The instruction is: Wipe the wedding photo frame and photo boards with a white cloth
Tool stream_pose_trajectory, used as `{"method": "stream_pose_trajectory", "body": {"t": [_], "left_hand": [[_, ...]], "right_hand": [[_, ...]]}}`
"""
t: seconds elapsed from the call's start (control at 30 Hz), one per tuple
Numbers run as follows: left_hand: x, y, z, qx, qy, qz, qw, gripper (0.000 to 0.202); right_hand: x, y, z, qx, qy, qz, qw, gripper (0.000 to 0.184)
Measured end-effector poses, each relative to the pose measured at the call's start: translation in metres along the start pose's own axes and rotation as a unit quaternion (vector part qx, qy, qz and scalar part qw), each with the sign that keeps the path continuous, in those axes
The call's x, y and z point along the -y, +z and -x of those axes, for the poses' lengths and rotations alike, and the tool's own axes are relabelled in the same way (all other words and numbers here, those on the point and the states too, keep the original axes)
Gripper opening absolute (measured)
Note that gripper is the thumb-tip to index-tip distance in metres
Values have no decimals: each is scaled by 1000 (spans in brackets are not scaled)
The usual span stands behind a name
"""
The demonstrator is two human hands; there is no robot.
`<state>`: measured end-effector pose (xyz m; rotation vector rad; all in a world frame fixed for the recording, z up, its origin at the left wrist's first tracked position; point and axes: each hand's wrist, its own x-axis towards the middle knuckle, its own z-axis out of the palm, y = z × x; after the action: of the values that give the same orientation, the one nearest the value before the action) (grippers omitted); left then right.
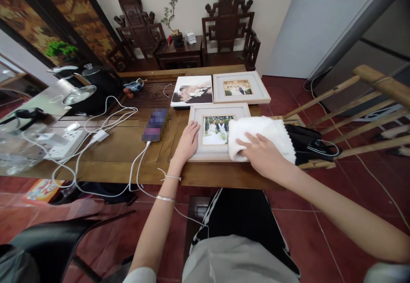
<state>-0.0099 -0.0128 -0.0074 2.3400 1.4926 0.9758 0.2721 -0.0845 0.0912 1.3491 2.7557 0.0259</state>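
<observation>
A white-framed wedding photo (209,114) lies flat at the near edge of the wooden table (121,154). My left hand (187,141) rests flat on the frame's left border, fingers stretched out. My right hand (264,154) presses palm-down on a folded white cloth (272,131) that covers the frame's right side, fingers spread over it. Behind this frame lie another white-framed photo (240,87) and an unframed photo print (192,90).
A phone (154,125) on a white cable lies left of the frame. Power strips (65,142) and tangled cables sit further left, near a black kettle (99,84) and a lid. A black bag (307,144) and a wooden chair back (361,112) stand right. Carved chairs line the far wall.
</observation>
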Motion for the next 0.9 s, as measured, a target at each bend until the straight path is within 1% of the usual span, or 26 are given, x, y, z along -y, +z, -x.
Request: {"method": "stream_pose_trajectory", "body": {"t": [0.1,0.2,0.27,0.4,0.47,0.53,0.6,0.67,0.77,0.83,0.9], "left_hand": [[0,1,0,-6,1,-7,1000,42],[-1,1,-1,-10,-3,-6,1000,42],[-1,1,-1,-10,-6,-1,1000,41],[-3,-1,-1,-10,-8,-5,1000,42],[-4,-2,-1,-8,-9,-9,1000,42],[-5,-2,-1,-6,-7,-11,1000,43],[-5,-2,-1,-6,-3,-15,1000,43],[-5,-2,-1,-8,2,-17,1000,42],[-2,0,-2,-8,7,-18,1000,42],[1,0,-3,-5,12,-18,1000,43],[4,0,-3,1,18,-17,1000,46]], "right_hand": [[-4,-2,2,13,-4,-5,1000,45],[6,-1,-11,22,-42,-19,999,46],[18,2,-24,8,-65,-32,997,46],[46,12,-53,-37,-109,-41,993,43],[55,16,-60,-53,-119,-35,991,41],[59,18,-59,-68,-115,-28,991,40],[56,19,-49,-73,-98,-19,992,39],[47,18,-34,-64,-67,-11,996,40],[23,18,-8,-51,-21,-8,998,45],[5,18,7,-54,-3,-16,998,49],[-12,20,16,-63,10,-31,997,52]]}}
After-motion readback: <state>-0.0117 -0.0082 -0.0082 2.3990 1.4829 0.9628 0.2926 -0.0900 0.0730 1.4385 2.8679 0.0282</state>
